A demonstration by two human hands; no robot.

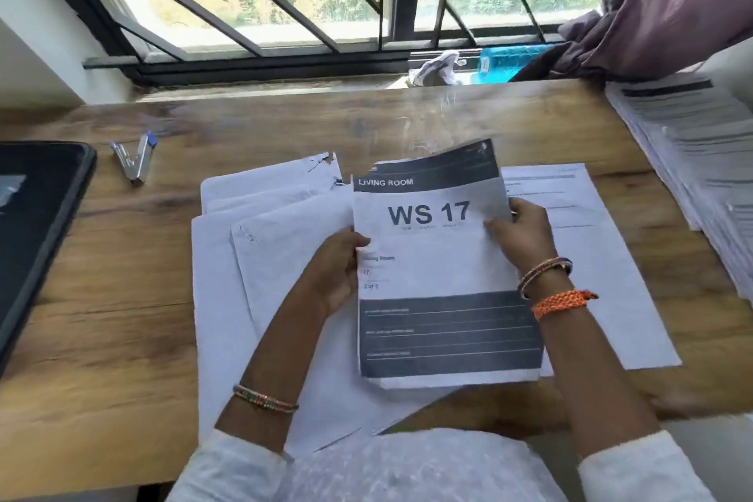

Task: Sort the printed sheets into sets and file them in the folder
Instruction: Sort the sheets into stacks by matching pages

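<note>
1. Both hands hold the sheet stack [442, 277] above the desk [122, 257]
2. Left hand [340, 269] fingers curl round its left edge
3. Right hand [525, 232] thumb and fingers pinch its right edge
4. Loose sheets [260, 257] left of stack, stapler [136, 159] beyond them

Stapler [136, 161] left of sheets [444, 285]

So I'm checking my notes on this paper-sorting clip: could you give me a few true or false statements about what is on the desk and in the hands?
1. Both hands, left hand and right hand, hold the printed white sheet headed "LIVING ROOM, WS 17". True.
2. The silver stapler with blue ends lies closed. False: it is splayed open.
3. The black folder sits at the desk's right edge. False: left edge.
4. A tall stack of printed sheets lies at the right. True.
</note>
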